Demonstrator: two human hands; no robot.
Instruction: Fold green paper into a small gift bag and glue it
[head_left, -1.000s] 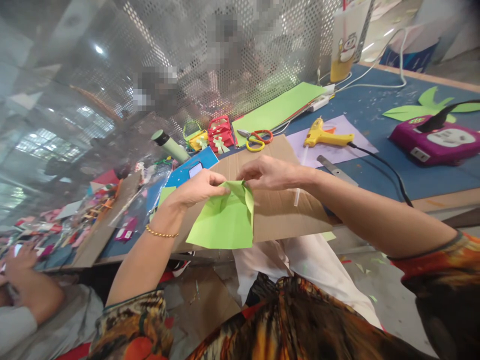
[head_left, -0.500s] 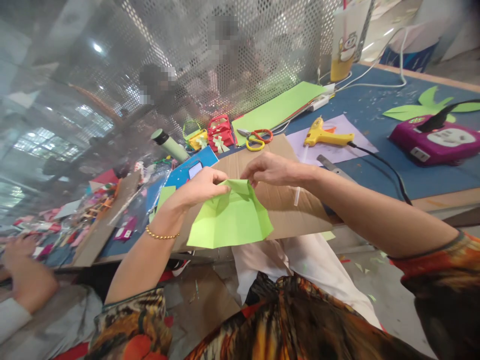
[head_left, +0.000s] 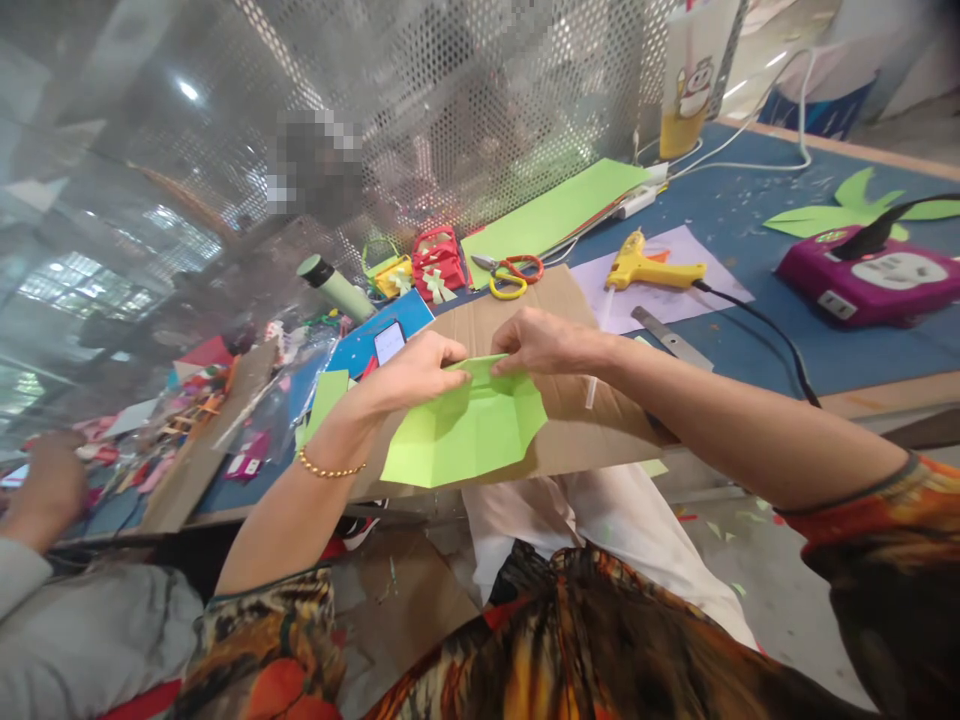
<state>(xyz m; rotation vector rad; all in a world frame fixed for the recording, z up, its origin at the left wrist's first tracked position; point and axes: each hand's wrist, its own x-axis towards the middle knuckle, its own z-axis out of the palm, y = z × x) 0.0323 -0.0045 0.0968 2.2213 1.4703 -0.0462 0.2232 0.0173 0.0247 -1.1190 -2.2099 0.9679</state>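
A creased light-green paper (head_left: 472,435) hangs over a sheet of brown cardboard (head_left: 592,425), its lower edge flaring toward me. At its upper left, my left hand (head_left: 420,372) pinches the folded edge between thumb and fingers. My right hand (head_left: 536,345) grips the same upper edge from the right, with the thumb on the near side. The two hands are a short gap apart. Part of the fold is hidden behind the fingers. Scissors (head_left: 510,275) with orange and yellow handles lie just beyond my right hand.
A yellow glue gun (head_left: 652,268) rests on purple paper (head_left: 712,265). To the right is a purple power socket (head_left: 874,275). Beyond the cardboard stand a red paper bag (head_left: 439,262), a yellow one (head_left: 394,275) and a green bottle (head_left: 337,288). A co-worker's hand (head_left: 49,480) shows at far left.
My right hand has shifted slightly left, and its thumb now presses on the paper's upper edge. The paper tilts flatter, its lower edge a little higher. The co-worker's hand has moved up.
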